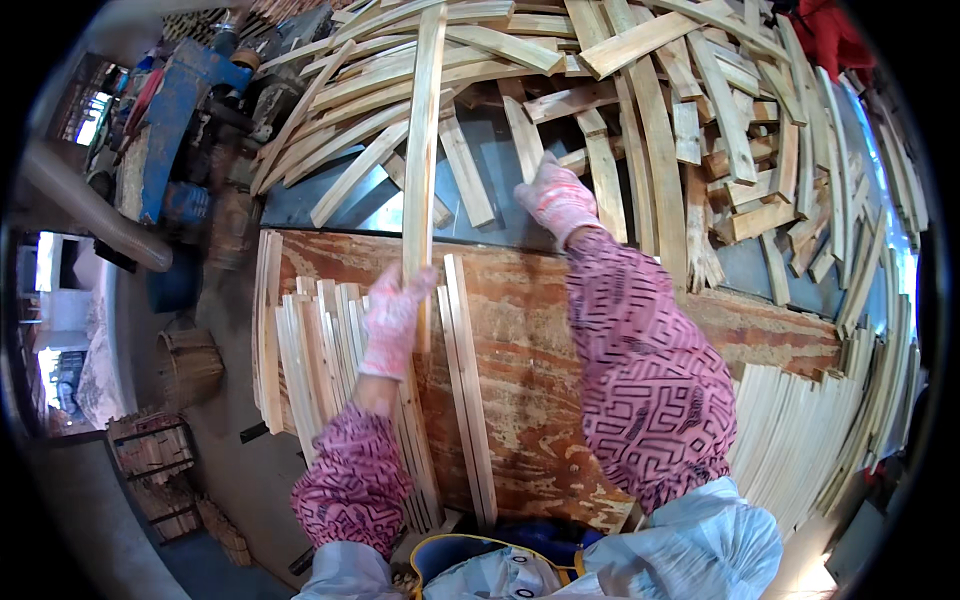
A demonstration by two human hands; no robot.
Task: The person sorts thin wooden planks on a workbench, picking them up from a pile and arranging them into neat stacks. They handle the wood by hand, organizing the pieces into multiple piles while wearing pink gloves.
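My left hand [393,315], in a white and pink work glove, is closed on the lower part of a long pale wooden strip [424,130] that reaches away over the pile. Further out and to the right, my right hand [560,200], gloved alike, has its fingers curled at the near end of a shorter wooden strip [520,125]. Below my left hand, a row of wooden strips [318,350] lies side by side on a worn brown board [540,390]. Just right of them rests a narrow pair of strips [465,400].
Loose wooden strips [640,140] are heaped across a grey metal surface [475,150] at the back. A stack of pale strips [795,430] stands at the right. Blue machinery [170,130] and a woven basket [190,367] are at the left.
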